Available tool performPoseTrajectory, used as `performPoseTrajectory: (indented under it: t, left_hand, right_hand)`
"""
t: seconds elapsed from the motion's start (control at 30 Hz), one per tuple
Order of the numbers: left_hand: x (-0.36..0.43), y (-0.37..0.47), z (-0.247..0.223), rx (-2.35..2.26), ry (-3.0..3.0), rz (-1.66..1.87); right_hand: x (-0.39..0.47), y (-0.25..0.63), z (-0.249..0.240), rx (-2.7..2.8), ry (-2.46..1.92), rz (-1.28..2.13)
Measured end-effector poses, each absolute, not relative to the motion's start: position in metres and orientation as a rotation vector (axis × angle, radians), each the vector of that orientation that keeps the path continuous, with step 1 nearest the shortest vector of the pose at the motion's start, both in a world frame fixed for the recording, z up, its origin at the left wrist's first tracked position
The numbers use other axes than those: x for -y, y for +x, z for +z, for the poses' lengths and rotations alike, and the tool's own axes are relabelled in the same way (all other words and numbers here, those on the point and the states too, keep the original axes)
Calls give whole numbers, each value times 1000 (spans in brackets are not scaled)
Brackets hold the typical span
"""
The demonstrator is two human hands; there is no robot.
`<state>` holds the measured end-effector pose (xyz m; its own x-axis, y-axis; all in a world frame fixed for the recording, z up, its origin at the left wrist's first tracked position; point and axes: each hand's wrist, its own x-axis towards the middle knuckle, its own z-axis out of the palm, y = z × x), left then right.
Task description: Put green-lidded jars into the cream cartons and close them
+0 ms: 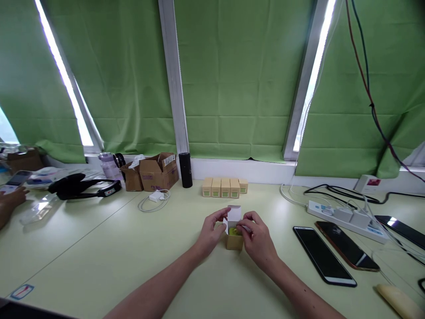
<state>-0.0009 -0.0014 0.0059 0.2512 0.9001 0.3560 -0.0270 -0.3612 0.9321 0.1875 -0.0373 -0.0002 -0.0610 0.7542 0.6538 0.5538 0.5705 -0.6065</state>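
A small tan cardboard box (pixel 234 243) stands upright on the table in front of me, its white-lined lid raised at the back. Something yellow-green (pixel 234 231) shows inside it. My left hand (pixel 212 230) is at the box's left side, thumb and fingers pinched on the white side flap. On the other side, my right hand (pixel 257 235) has its thumb and forefinger closed at the right flap by the opening. Behind the box, a row of several similar small tan boxes (pixel 221 188) with pale labels sits near the wall.
Right of me lie a black-screened phone (pixel 323 254), another phone (pixel 347 246) and a white power strip (pixel 347 221) with plugs and cables. Back left are a charger (pixel 156 196), an open carton (pixel 158 173) and a black cylinder (pixel 185 170). Another person's hand (pixel 13 201) is far left.
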Motion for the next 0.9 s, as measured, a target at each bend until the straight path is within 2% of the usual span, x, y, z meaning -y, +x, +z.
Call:
performPoseTrajectory:
  t: [0.9]
  left_hand:
    - [6,6,12,-809,1626,1207]
  right_hand:
    - [19,201,-14,1279,-1171,538]
